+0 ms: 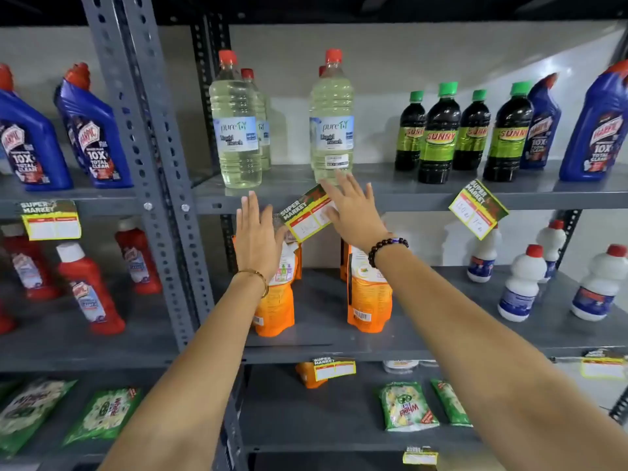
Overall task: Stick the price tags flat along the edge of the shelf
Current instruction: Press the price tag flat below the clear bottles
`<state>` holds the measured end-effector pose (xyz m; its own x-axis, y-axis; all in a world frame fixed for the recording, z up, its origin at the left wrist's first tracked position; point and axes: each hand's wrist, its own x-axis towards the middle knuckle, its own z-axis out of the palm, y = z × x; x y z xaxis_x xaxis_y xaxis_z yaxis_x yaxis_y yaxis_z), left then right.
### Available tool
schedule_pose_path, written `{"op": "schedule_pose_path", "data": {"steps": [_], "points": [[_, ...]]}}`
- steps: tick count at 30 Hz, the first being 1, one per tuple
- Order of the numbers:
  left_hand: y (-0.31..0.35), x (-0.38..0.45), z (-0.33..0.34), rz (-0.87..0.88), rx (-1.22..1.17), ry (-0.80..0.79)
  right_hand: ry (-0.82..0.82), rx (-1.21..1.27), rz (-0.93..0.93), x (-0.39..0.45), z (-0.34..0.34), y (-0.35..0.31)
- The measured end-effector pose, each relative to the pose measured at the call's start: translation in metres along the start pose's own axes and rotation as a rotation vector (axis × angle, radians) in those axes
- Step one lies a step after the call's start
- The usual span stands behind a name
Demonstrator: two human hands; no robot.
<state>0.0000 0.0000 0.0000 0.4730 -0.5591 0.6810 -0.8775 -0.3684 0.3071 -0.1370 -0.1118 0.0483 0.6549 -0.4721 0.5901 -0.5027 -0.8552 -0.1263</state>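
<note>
A yellow and green "Super Market" price tag hangs tilted on the front edge of the grey shelf, its left end lower than its right. My right hand lies flat on the tag's right part, fingers spread. Just left of the tag, my left hand is raised with straight fingers; whether its thumb touches the tag's left end I cannot tell. A second price tag hangs crooked on the same edge to the right. A third price tag hangs almost level on the left rack's edge.
Bleach bottles stand right above the tilted tag, dark green-capped bottles and blue cleaner bottles to the right. Orange pouches stand on the shelf below. A perforated grey upright rises to the left of my hands.
</note>
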Motion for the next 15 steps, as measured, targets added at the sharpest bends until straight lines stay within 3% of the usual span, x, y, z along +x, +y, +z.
{"op": "schedule_pose_path", "data": {"steps": [5, 15], "points": [[-0.007, 0.008, 0.01, -0.011, -0.211, 0.061, 0.035, 0.147, 0.041, 0.016, -0.006, -0.004], [-0.011, 0.026, 0.007, -0.006, -0.286, 0.089, 0.211, 0.442, 0.162, 0.022, -0.004, -0.01]]}}
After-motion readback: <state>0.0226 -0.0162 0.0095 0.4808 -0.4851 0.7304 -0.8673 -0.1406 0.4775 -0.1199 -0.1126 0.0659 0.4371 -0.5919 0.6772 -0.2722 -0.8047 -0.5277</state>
